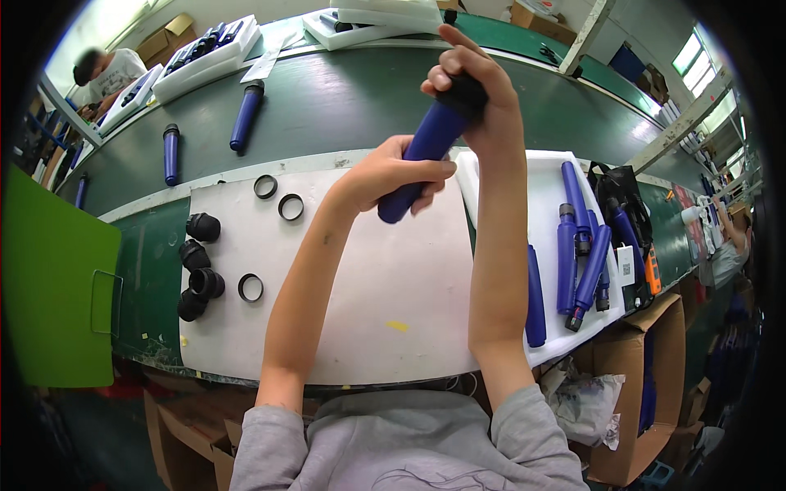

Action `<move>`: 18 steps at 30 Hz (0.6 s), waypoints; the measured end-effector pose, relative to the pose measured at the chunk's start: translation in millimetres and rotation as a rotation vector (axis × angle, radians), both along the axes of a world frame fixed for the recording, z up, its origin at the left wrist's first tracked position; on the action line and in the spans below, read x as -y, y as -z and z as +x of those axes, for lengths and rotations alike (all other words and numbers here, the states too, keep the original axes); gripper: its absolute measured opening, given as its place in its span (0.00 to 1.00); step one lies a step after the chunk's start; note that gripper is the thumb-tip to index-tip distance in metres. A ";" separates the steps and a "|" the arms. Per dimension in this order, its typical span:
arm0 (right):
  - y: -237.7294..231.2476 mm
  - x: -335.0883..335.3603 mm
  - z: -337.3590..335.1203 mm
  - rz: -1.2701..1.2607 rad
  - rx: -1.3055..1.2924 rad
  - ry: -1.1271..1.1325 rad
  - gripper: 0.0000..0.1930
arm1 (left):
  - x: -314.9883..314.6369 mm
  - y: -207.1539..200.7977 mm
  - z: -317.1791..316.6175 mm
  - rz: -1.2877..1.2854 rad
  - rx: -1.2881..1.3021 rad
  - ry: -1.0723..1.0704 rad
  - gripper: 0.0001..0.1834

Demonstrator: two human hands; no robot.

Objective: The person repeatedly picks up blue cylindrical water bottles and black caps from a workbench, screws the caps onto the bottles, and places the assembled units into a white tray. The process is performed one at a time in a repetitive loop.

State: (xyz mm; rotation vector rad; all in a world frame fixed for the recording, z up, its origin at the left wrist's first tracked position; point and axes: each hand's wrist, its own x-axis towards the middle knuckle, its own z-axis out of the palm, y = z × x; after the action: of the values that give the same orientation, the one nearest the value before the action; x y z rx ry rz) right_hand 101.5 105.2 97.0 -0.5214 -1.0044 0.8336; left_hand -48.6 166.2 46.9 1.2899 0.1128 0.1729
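Note:
A blue tube with a black cap (434,141) is held slantwise in both hands above the white work sheet (385,278). My left hand (391,173) wraps round the lower part of its blue body. At the upper end, my right hand (483,94) closes over the black cap, its fingers curled round the rim and the index finger sticking out. Part of the cap is hidden by the fingers. Left of my left forearm lie three loose black rings (291,207) on the sheet. Several black caps (206,284) are grouped at the sheet's left edge.
Right of my right forearm, a white foam tray (536,168) holds several blue tubes (566,258). Two capped tubes (170,155) stand on the green bench (327,98) beyond. A green panel (57,278) is at left; a cardboard box (655,393) is below right. Another person (123,72) sits far left.

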 end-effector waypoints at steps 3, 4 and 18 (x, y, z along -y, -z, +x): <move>10.1 -5.1 7.9 0.218 -0.132 -0.430 0.27 | 6.8 13.4 0.7 -0.495 0.198 0.462 0.14; 10.3 -5.1 9.7 0.196 -0.081 -0.422 0.27 | 12.1 14.1 5.3 -0.566 0.220 0.554 0.13; 6.2 -4.0 3.5 0.051 -0.061 -0.128 0.27 | 6.0 -2.8 -4.2 -0.160 0.058 0.075 0.16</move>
State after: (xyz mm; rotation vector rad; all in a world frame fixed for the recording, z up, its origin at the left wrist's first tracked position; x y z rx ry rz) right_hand 105.0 109.1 90.8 -0.3887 -1.0081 0.9298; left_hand -52.8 160.2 49.7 1.1269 0.0275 0.1343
